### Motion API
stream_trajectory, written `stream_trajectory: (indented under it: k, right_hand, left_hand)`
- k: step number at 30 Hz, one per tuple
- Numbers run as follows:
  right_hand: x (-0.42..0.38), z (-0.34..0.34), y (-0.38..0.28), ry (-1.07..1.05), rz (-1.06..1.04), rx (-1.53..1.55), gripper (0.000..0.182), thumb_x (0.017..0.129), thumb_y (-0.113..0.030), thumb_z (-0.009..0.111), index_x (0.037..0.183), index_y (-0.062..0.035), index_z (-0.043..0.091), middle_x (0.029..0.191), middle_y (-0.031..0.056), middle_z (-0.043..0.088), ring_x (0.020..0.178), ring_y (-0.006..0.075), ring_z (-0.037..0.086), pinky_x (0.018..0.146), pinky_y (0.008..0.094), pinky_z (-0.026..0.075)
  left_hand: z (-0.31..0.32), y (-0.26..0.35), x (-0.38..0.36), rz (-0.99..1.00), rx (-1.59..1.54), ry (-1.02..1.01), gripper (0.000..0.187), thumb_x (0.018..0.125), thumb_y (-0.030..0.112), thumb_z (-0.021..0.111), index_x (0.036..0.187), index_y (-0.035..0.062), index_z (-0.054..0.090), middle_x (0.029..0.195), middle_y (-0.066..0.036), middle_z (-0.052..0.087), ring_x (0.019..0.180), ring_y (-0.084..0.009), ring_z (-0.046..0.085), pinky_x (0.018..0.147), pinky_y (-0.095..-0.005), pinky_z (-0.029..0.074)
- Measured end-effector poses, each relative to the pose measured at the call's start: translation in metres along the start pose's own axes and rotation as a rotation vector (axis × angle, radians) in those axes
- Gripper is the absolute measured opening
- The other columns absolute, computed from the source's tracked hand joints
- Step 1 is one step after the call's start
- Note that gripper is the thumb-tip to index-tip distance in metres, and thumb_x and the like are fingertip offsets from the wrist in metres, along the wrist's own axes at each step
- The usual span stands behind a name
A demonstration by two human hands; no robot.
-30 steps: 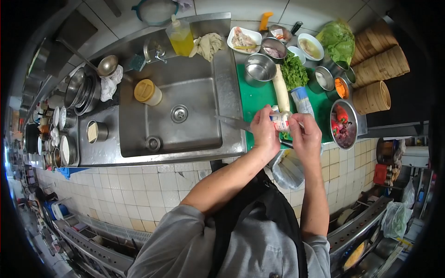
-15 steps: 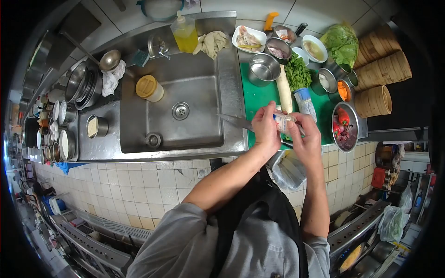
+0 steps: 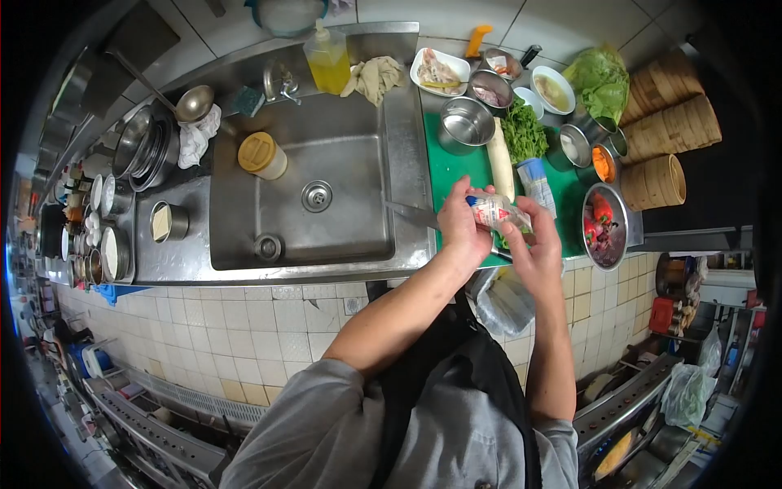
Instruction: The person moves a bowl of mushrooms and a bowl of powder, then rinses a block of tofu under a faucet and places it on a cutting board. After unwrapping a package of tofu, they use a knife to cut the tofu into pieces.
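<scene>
My left hand (image 3: 462,228) is closed around a clear plastic packet (image 3: 492,211) with red, blue and white print. At the packet's right end, the fingers and thumb of my right hand (image 3: 538,243) grip the wrapper. Both hands are above the front of a green cutting board (image 3: 444,167). A knife blade (image 3: 411,213) sticks out to the left beneath my left hand, over the sink's edge. Just behind the hands lie a long white radish (image 3: 501,167), leafy green herbs (image 3: 525,130) and a blue-and-clear wrapped package (image 3: 536,186).
A metal pot (image 3: 466,124) stands on the board's back left. To the right are a bowl of red peppers (image 3: 604,224), a cup of orange pieces (image 3: 603,163), lettuce (image 3: 599,81) and bamboo steamers (image 3: 654,181). Left is a steel sink (image 3: 342,187) holding a yellow-lidded container (image 3: 262,155).
The packet has turned in my hands, so more of its red and blue print shows. My right thumb and fingers have shifted at its right end.
</scene>
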State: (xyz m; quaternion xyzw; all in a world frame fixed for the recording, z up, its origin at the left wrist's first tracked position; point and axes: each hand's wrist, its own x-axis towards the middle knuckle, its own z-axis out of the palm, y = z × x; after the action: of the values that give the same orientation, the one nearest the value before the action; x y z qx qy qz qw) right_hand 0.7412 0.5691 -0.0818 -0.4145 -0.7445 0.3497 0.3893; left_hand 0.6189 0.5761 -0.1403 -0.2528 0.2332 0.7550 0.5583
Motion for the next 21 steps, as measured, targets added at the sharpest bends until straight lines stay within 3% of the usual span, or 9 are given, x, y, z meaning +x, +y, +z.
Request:
stream_trajectory:
  k: [8,10,12,14,16,21]
  right_hand:
    - [0.000,0.013,0.005,0.004,0.000,-0.094,0.019,0.096,-0.004,0.075,0.114,0.0013,0.069,0.099,0.0131,0.070,0.085,0.0211,0.071,0.066,0.0315,0.056]
    - [0.002,0.017,0.003,0.021,-0.032,-0.120,0.015,0.097,-0.003,0.074,0.111,0.0011,0.069,0.098,0.0130,0.070,0.083,0.0212,0.070,0.066,0.0318,0.056]
    - [0.006,0.019,-0.004,0.061,-0.176,-0.242,0.014,0.096,-0.002,0.074,0.108,0.0013,0.069,0.097,0.0132,0.070,0.081,0.0230,0.070,0.066,0.0327,0.056]
    - [0.008,0.022,-0.010,0.049,-0.178,-0.225,0.014,0.096,-0.002,0.074,0.108,0.0012,0.069,0.097,0.0133,0.070,0.082,0.0243,0.070,0.067,0.0335,0.056]
    - [0.010,0.025,-0.011,0.038,-0.181,-0.210,0.014,0.096,-0.002,0.074,0.108,0.0011,0.068,0.097,0.0135,0.070,0.083,0.0257,0.071,0.067,0.0343,0.057]
    - [0.015,0.033,-0.017,-0.007,-0.153,-0.179,0.016,0.095,-0.001,0.074,0.110,0.0011,0.067,0.100,0.0141,0.071,0.089,0.0272,0.071,0.070,0.0359,0.057]
  left_hand:
    - [0.005,0.005,-0.004,-0.020,-0.062,-0.005,0.032,0.100,0.029,0.069,0.105,0.0071,0.047,0.097,-0.010,0.058,0.097,-0.0292,0.066,0.093,-0.0528,0.059]
    - [0.019,0.012,-0.016,-0.056,-0.144,0.044,0.031,0.100,0.027,0.071,0.106,0.0074,0.048,0.088,-0.010,0.061,0.087,-0.0274,0.070,0.081,-0.0469,0.062]
    - [0.020,0.014,-0.020,-0.051,-0.166,-0.003,0.030,0.099,0.027,0.070,0.105,0.0072,0.049,0.090,-0.011,0.062,0.086,-0.0273,0.070,0.082,-0.0478,0.062]
    - [0.015,0.014,-0.014,-0.044,-0.189,-0.050,0.029,0.099,0.026,0.070,0.105,0.0069,0.050,0.093,-0.011,0.063,0.085,-0.0272,0.069,0.083,-0.0486,0.061]
    - [-0.001,0.009,0.007,-0.047,-0.107,-0.119,0.031,0.099,0.026,0.069,0.112,0.0104,0.045,0.100,-0.011,0.063,0.095,-0.0290,0.065,0.089,-0.0501,0.057]
    - [-0.003,0.018,0.016,0.019,-0.022,-0.085,0.026,0.099,0.023,0.070,0.109,0.0105,0.050,0.099,-0.009,0.065,0.091,-0.0277,0.065,0.086,-0.0485,0.058]
